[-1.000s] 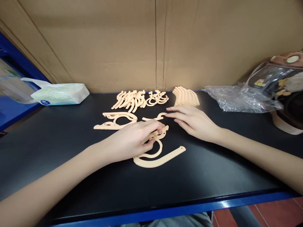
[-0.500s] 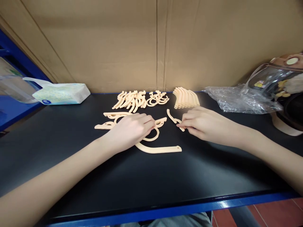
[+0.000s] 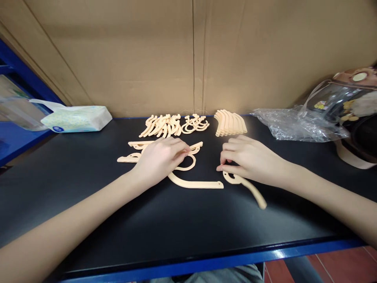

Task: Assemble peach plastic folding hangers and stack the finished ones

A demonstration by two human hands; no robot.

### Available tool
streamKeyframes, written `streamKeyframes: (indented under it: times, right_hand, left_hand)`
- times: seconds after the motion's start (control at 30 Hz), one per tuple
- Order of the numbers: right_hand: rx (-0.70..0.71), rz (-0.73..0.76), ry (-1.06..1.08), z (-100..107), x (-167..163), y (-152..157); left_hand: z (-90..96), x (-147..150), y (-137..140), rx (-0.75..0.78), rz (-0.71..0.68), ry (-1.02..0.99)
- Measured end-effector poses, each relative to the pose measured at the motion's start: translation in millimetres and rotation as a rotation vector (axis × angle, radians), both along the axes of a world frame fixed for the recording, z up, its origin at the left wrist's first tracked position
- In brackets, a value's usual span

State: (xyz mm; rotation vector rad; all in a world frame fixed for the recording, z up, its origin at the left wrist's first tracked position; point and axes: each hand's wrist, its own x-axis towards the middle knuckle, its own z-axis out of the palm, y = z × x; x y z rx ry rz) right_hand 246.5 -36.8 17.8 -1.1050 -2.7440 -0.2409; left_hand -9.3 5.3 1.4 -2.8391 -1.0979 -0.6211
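Note:
My left hand (image 3: pixel 161 157) is closed over a cluster of beige plastic hanger parts. Its pinched fingertips meet the slotted end of a short arm (image 3: pixel 196 147). Around it show a round hook (image 3: pixel 193 163), a long curved arm (image 3: pixel 200 184) lying on the table, and slotted ends (image 3: pixel 129 158) at the left; the joints under the palm are hidden. My right hand (image 3: pixel 241 157) pinches the small hooked end of a loose curved hanger arm (image 3: pixel 250 189), whose slightly blurred long end points toward the front right.
Behind lie a pile of curved arms (image 3: pixel 161 125), several hooks (image 3: pixel 196 124) and a neat row of arms (image 3: pixel 230 122). A tissue pack (image 3: pixel 78 118) is at the left. Crumpled clear plastic (image 3: pixel 300 124) and a transparent bag (image 3: pixel 338 96) are at the right; cardboard (image 3: pixel 132 59) stands behind.
My right hand has swung its hanger arm round, so the long end now points toward the front right instead of away. My left hand stays nearly in place.

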Motion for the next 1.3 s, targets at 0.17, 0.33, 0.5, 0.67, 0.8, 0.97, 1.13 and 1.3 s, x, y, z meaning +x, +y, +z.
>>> streamKeyframes:
  times: [0.17,0.33,0.5,0.67,0.8,0.97,1.13,1.3]
  right_hand:
    - [-0.018,-0.084,0.029,5.7,1.0,-4.7]
    - [-0.125,-0.13,0.018,4.0,-2.9,-12.7]
    - [-0.148,-0.16,0.028,2.3,1.2,-9.7]
    - [-0.138,-0.155,0.037,3.0,7.8,-1.8]
    - [-0.111,-0.331,0.096,-4.4,-3.7,-5.4]
    - [-0.121,-0.452,0.084,-3.9,-11.0,-6.6]
    - [-0.211,-0.406,0.134,-0.4,-1.0,2.6]
    - [-0.261,-0.213,0.362,-16.7,4.4,4.9]
  left_hand:
    - [9.4,2.0,-13.4,-0.127,-0.191,-0.028]
    - [13.1,7.7,-29.7,-0.255,-0.333,0.059]
    - [6.4,10.5,-29.1,-0.3,-0.341,0.047]
    - [1.9,11.2,-26.0,-0.342,-0.311,0.001]
    - [0.4,12.0,-26.0,-0.34,-0.302,0.003]
    - [-0.5,11.6,-26.2,-0.276,-0.269,0.051]
    - [-0.6,9.8,-25.8,-0.272,-0.228,0.045]
    - [-0.1,10.2,-24.2,-0.319,-0.251,0.063]
